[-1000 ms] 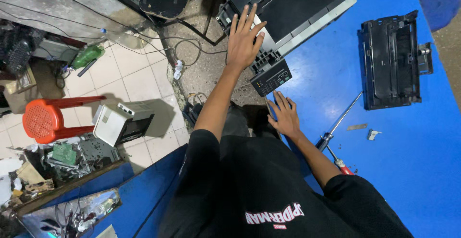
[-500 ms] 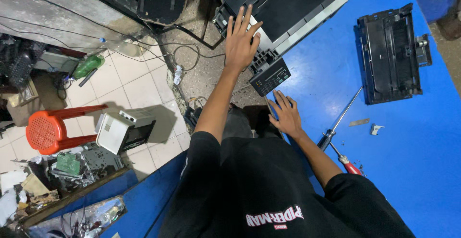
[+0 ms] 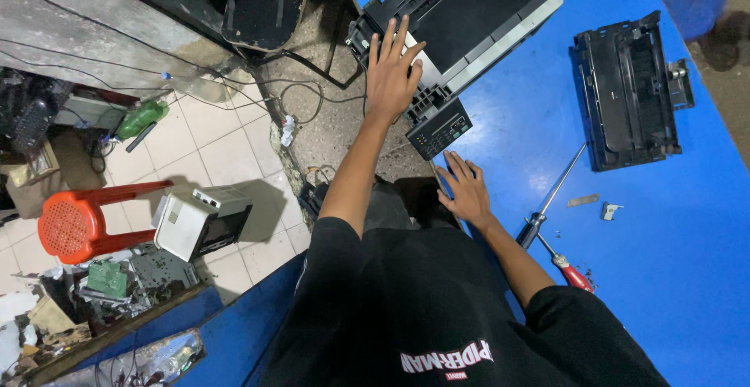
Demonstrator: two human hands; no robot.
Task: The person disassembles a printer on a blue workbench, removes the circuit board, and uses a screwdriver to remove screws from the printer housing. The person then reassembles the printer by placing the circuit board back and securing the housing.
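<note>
L hand (image 3: 393,74) flat on printer (image 3: 469,20)

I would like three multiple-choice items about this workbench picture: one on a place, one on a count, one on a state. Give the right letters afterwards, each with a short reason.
1. Where does the left hand lie?
A. on the red stool
B. on the black printer
C. on the floor tiles

2. How many screwdrivers lie on the blue table?
A. none
B. two
C. five

3. In what state is the right hand?
A. closed around a screwdriver
B. lifting the separate black part
C. open and flat, holding nothing

Answers:
1 B: the left hand is spread on the corner of the black printer.
2 B: a black-handled screwdriver and a red-handled screwdriver lie on the blue table.
3 C: the right hand rests with its fingers spread at the table edge, beside the tools.
</note>
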